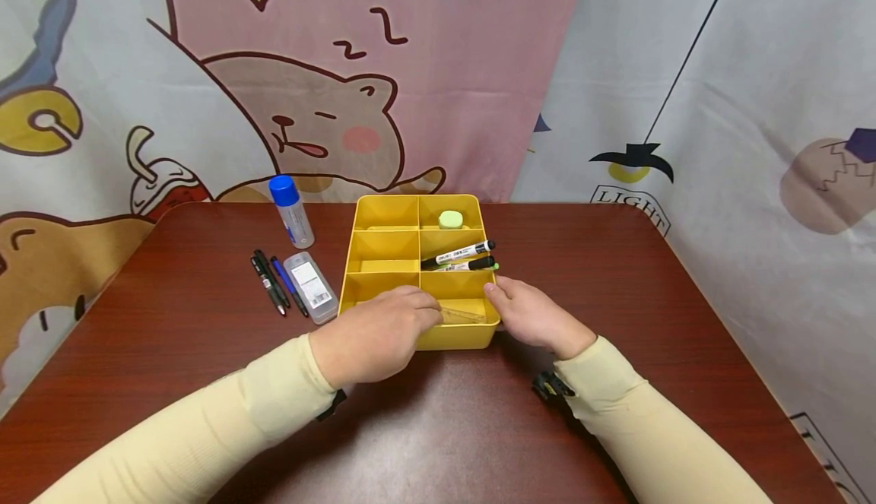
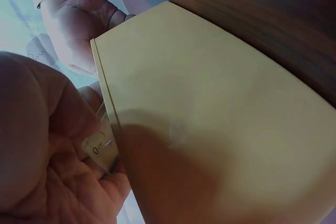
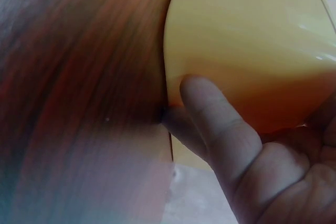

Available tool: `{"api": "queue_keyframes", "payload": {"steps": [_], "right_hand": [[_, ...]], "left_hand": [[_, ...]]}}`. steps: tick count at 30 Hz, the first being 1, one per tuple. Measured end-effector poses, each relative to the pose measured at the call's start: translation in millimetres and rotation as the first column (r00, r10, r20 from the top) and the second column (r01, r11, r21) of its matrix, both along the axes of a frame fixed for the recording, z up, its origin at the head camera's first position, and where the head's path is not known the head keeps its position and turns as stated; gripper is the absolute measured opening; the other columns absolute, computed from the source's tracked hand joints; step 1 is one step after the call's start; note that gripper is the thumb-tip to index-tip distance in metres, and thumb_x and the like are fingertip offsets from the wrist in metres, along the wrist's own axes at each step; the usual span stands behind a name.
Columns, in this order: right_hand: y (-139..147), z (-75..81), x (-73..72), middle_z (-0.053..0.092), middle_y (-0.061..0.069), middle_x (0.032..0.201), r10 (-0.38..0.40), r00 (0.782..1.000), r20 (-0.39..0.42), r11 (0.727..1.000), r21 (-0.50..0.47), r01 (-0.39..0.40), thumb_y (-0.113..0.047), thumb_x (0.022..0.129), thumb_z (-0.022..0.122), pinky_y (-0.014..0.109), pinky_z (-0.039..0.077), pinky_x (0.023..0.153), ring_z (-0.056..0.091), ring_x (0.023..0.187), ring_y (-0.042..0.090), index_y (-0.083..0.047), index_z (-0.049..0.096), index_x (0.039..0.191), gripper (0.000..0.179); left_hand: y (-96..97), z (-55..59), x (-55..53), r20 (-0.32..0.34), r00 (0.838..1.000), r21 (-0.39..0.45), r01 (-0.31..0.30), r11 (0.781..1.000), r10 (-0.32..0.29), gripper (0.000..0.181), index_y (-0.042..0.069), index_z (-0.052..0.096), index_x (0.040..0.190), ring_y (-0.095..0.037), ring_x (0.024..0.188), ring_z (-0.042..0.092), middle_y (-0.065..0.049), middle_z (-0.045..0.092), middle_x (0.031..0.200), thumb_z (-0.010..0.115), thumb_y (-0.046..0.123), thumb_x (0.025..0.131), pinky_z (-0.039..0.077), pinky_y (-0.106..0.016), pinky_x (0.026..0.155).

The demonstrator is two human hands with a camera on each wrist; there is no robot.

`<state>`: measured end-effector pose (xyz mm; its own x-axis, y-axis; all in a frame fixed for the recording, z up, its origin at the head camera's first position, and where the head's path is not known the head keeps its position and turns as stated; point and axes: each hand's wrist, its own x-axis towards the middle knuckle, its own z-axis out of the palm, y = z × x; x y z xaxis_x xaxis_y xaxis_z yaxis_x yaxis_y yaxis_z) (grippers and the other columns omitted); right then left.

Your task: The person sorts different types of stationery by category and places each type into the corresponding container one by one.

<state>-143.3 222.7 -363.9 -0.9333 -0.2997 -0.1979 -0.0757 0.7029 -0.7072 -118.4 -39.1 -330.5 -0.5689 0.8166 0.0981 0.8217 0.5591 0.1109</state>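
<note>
A yellow compartment box (image 1: 445, 338) stands on the table before me. My left hand (image 1: 383, 333) is over its near left corner and pinches a clear ruler (image 2: 102, 148), whose zero mark shows between thumb and fingers in the left wrist view. The ruler's other end lies across the near right compartment. At the box's right side, my right hand (image 1: 534, 314) holds the near corner, thumb at the rim and fingers along the outer wall. Two whiteboard markers (image 1: 460, 252) lean in the middle right compartment. A pale green rounded item (image 1: 450, 220) sits in the far right one.
Left of the box lie a clear plastic case (image 1: 312, 289) with a white label, a blue pen (image 1: 290, 286) and two dark pens (image 1: 270, 282). Behind them is a clear bottle with a blue cap (image 1: 283, 190). A printed curtain (image 1: 465, 131) hangs along the table's back edge.
</note>
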Motion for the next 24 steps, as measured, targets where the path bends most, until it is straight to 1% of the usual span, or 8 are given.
{"api": "queue_keyframes", "payload": {"steps": [7,10,12,14,16,18,21,24], "right_hand": [[-0.1,-0.1,-0.7,0.07,0.016,0.123,0.0,1.0,0.009,1.0,-0.005,0.0,-0.029,0.115,0.036,0.044,0.058,0.097,0.069,0.109,0.025,0.0,0.05,0.149,0.047],[-0.2,-0.5,-1.0,0.07,0.016,0.123,-0.003,1.0,0.02,1.0,-0.01,0.004,-0.029,0.115,0.036,0.042,0.059,0.095,0.07,0.108,0.024,0.0,0.049,0.15,0.048],[-0.3,-0.6,-1.3,0.07,0.016,0.124,-0.005,1.0,0.029,1.0,-0.017,0.006,-0.028,0.115,0.036,0.041,0.06,0.094,0.071,0.107,0.024,0.0,0.048,0.151,0.048],[-0.3,-0.6,-1.4,0.07,0.016,0.124,-0.006,1.0,0.03,1.0,-0.017,0.007,-0.028,0.115,0.036,0.041,0.06,0.094,0.071,0.107,0.024,0.0,0.048,0.152,0.048],[-0.1,-0.6,-1.5,0.07,0.016,0.124,-0.004,1.0,0.024,1.0,-0.014,0.004,-0.029,0.115,0.036,0.043,0.06,0.095,0.071,0.107,0.024,0.0,0.049,0.151,0.048],[0.1,-0.6,-1.3,0.07,0.016,0.125,0.002,1.0,0.013,1.0,-0.008,-0.002,-0.029,0.115,0.036,0.044,0.058,0.098,0.07,0.109,0.024,0.0,0.05,0.15,0.047],[0.3,-0.6,-1.1,0.07,0.016,0.127,0.008,1.0,0.004,1.0,-0.001,-0.008,-0.029,0.115,0.036,0.046,0.057,0.1,0.07,0.112,0.025,0.0,0.052,0.148,0.047],[0.2,-0.6,-1.0,0.07,0.017,0.128,0.005,1.0,0.016,1.0,-0.011,-0.005,-0.029,0.115,0.036,0.045,0.059,0.098,0.071,0.111,0.025,0.0,0.052,0.147,0.046]], "left_hand": [[-1.3,-0.9,0.0,-0.001,1.0,0.017,0.007,1.0,-0.007,0.031,0.005,0.071,0.127,-0.024,0.122,0.065,-0.006,0.071,0.126,0.05,0.004,0.104,0.048,-0.038,0.114],[-3.0,-1.1,0.1,-0.01,1.0,0.013,0.003,1.0,-0.002,0.031,0.006,0.07,0.129,-0.025,0.125,0.065,-0.007,0.071,0.13,0.053,0.006,0.103,0.047,-0.04,0.115],[-5.1,-1.1,-0.5,-0.032,0.999,0.018,0.006,1.0,-0.006,0.033,0.007,0.07,0.13,-0.025,0.127,0.064,-0.007,0.07,0.133,0.057,0.008,0.101,0.047,-0.042,0.115],[-8.1,-0.4,-1.7,-0.069,0.997,0.034,0.022,0.999,-0.019,0.034,0.008,0.07,0.131,-0.026,0.129,0.064,-0.007,0.07,0.136,0.061,0.01,0.098,0.047,-0.044,0.115],[-12.5,1.3,-3.5,-0.104,0.994,0.064,0.039,0.997,-0.033,0.035,0.009,0.07,0.131,-0.027,0.13,0.064,-0.007,0.07,0.137,0.064,0.011,0.096,0.047,-0.045,0.115],[-18.2,3.8,-5.6,-0.122,0.992,0.101,0.044,0.994,-0.032,0.035,0.01,0.07,0.131,-0.027,0.13,0.065,-0.007,0.07,0.137,0.065,0.012,0.096,0.048,-0.046,0.114],[-29.0,9.1,-8.9,-0.113,0.994,0.143,0.008,0.99,0.008,0.035,0.01,0.069,0.133,-0.026,0.132,0.064,-0.006,0.069,0.138,0.064,0.016,0.099,0.048,-0.047,0.115],[-40.8,15.2,-12.4,-0.099,0.992,0.163,-0.066,0.984,0.083,0.037,0.01,0.067,0.136,-0.025,0.133,0.063,-0.006,0.068,0.14,0.062,0.02,0.101,0.048,-0.05,0.114]]}}
